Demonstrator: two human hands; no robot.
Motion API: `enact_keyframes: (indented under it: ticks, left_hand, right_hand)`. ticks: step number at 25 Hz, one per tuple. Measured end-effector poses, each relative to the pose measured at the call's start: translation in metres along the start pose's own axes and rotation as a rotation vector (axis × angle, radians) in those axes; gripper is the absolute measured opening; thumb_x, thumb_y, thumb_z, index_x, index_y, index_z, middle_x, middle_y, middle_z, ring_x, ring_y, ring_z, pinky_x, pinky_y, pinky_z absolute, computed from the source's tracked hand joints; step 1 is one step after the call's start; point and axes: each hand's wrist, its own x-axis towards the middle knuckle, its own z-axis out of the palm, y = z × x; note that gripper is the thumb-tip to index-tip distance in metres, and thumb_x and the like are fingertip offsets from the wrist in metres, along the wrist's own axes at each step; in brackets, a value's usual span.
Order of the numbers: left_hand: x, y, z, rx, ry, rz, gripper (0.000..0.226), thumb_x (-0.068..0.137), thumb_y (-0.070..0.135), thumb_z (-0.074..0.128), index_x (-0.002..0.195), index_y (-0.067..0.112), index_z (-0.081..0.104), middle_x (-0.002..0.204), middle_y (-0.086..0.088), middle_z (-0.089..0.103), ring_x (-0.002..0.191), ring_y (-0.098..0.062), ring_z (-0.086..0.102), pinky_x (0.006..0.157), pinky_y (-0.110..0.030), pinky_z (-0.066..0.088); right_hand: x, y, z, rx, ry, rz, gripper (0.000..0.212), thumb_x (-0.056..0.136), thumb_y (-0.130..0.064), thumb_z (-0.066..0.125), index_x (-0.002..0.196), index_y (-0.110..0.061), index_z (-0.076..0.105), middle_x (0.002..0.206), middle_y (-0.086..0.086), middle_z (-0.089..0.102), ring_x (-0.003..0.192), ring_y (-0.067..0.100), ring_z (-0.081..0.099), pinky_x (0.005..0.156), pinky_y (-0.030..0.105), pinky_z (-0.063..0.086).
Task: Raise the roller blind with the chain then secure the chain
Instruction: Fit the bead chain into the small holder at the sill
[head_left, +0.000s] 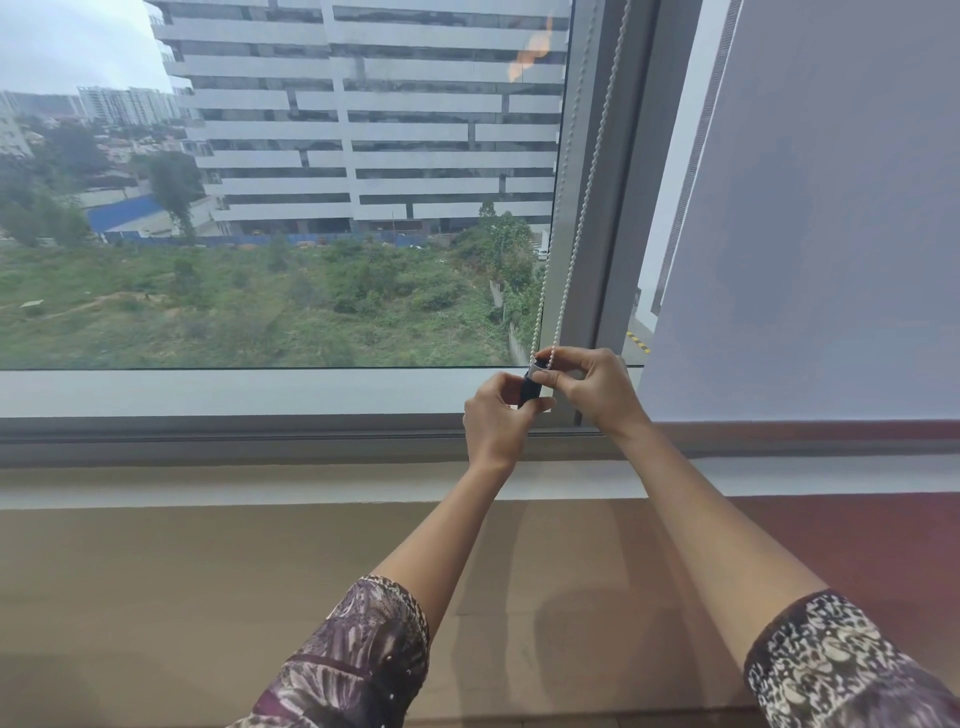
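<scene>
At a window frame (589, 218), a person's left hand (496, 415) pinches the bottom of a dark clip (529, 389). The right hand (597, 389) curls its fingers round the clip's top, hiding where the bead chain (576, 228) ends. The chain runs up out of shot (top cut off), and a blind (810, 208) hangs lowered alongside.

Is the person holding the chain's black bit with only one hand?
No, the left hand grips the black clip at the bottom of the chain and the right hand pinches its top.
</scene>
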Motion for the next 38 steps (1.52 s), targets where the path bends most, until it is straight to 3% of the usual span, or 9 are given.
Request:
enact_keyframes:
  ticks: [4,7,11,13,16,20,26,34,38]
  left_hand:
    - [0.0,0.002,0.003,0.025,0.012,-0.003,0.027,0.064,0.036,0.083,0.081,0.021,0.069,0.075,0.008,0.074,0.074,-0.007,0.069,0.075,-0.035,0.055]
    - [-0.001,0.002,0.004,0.023,0.039,-0.009,0.026,0.064,0.037,0.083,0.081,0.021,0.07,0.075,0.009,0.074,0.074,-0.004,0.069,0.076,-0.032,0.055]
    - [-0.002,0.006,0.007,0.068,0.071,-0.001,0.025,0.066,0.038,0.082,0.08,0.022,0.07,0.075,0.008,0.074,0.072,-0.006,0.069,0.073,-0.03,0.054]
    - [-0.001,0.008,0.006,0.086,0.06,-0.001,0.023,0.067,0.037,0.081,0.08,0.023,0.07,0.076,0.008,0.075,0.073,-0.007,0.069,0.073,-0.03,0.054]
    - [0.0,0.011,0.008,0.097,0.038,-0.005,0.022,0.066,0.038,0.082,0.08,0.024,0.071,0.077,0.008,0.076,0.075,-0.007,0.071,0.074,-0.03,0.055]
    - [0.001,0.013,0.012,0.11,0.041,-0.027,0.027,0.066,0.042,0.08,0.081,0.023,0.069,0.078,0.007,0.075,0.078,-0.011,0.071,0.074,-0.032,0.055]
    - [0.008,0.01,0.01,0.101,-0.035,0.046,0.021,0.07,0.035,0.08,0.086,0.023,0.073,0.079,0.007,0.076,0.076,-0.006,0.07,0.074,-0.026,0.055]
    - [0.011,0.006,0.009,0.048,-0.118,0.106,0.017,0.077,0.021,0.075,0.094,0.024,0.078,0.084,0.008,0.077,0.075,0.005,0.067,0.071,-0.012,0.048]
    - [0.012,0.002,0.013,0.049,-0.145,0.094,0.02,0.078,0.021,0.073,0.097,0.026,0.077,0.089,0.009,0.078,0.084,-0.002,0.071,0.08,-0.022,0.054]
  right_hand:
    - [0.001,0.0,0.0,-0.026,-0.013,-0.014,0.023,0.076,-0.025,0.08,0.098,-0.02,0.077,0.09,-0.004,0.077,0.087,0.0,0.069,0.082,0.011,0.049]
    - [-0.001,0.0,-0.001,-0.044,-0.017,-0.021,0.023,0.078,-0.023,0.078,0.101,-0.018,0.077,0.089,-0.005,0.076,0.084,-0.003,0.068,0.08,0.011,0.05]
    - [-0.002,0.003,0.0,-0.08,0.004,-0.032,0.02,0.082,-0.019,0.075,0.101,-0.013,0.075,0.087,-0.002,0.075,0.061,-0.009,0.063,0.055,0.002,0.045]
    - [0.0,0.004,-0.003,-0.109,-0.013,-0.042,0.022,0.082,-0.018,0.075,0.103,-0.013,0.075,0.093,0.0,0.076,0.07,-0.004,0.066,0.064,0.001,0.045]
    - [0.002,0.003,-0.008,-0.142,-0.049,-0.037,0.025,0.083,-0.018,0.074,0.107,-0.014,0.074,0.099,0.0,0.075,0.083,0.009,0.07,0.079,0.012,0.047]
    - [0.007,0.002,-0.01,-0.153,-0.062,-0.037,0.025,0.082,-0.02,0.075,0.106,-0.014,0.074,0.09,0.0,0.076,0.079,0.005,0.067,0.074,0.007,0.045]
    - [0.011,0.008,-0.017,-0.096,-0.082,-0.019,0.024,0.08,-0.025,0.077,0.103,-0.018,0.076,0.091,-0.003,0.077,0.089,0.009,0.069,0.089,0.023,0.05]
    - [0.012,0.008,-0.018,-0.113,-0.103,-0.036,0.019,0.081,-0.029,0.076,0.098,-0.02,0.076,0.083,-0.009,0.074,0.073,-0.004,0.061,0.076,0.014,0.042]
    - [0.011,0.008,-0.017,-0.127,-0.071,-0.034,0.016,0.083,-0.025,0.074,0.097,-0.019,0.076,0.068,-0.024,0.067,0.066,-0.01,0.059,0.073,0.012,0.041]
